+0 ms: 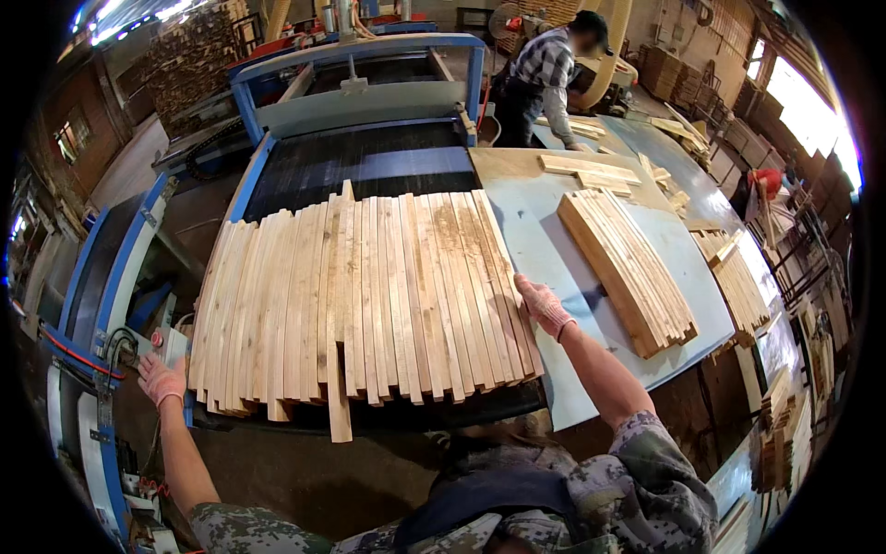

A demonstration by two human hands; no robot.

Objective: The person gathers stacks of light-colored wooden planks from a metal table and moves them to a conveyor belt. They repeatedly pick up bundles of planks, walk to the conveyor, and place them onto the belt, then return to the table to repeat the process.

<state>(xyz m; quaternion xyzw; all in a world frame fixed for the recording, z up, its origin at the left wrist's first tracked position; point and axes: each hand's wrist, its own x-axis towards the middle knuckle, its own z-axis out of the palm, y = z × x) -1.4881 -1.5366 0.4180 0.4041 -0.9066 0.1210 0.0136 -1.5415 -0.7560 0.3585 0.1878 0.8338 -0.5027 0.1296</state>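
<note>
While both gloved hands bracket it, the wide row of wooden slats (360, 295) lies flat between them on the dark conveyor bed (369, 162) of a blue-framed machine (355, 55). The left hand (161, 379) sits at the row's near left corner, fingers spread and flat against the edge of the outermost slat, gripping nothing. The right hand (543, 305) rests on the row's right edge, fingers extended along the outer slat and pressing sideways, likewise closed on nothing.

The slats are pale, raw wood, long and narrow, laid side by side lengthwise away from the person, with knots and darker streaks on several. Their near ends are uneven; one slat (338, 406) juts well past the rest toward the person, and another sticks out at the far end.

To the right, touching the row's edge, a light blue-grey counter (544, 240) has bare surface just beside the right hand. Further along it lies a neat stack of slats (628, 268), well apart from the row. Beyond that are a few loose boards (591, 171), and a second person in a checked shirt (544, 83) stands at the far end.
</note>
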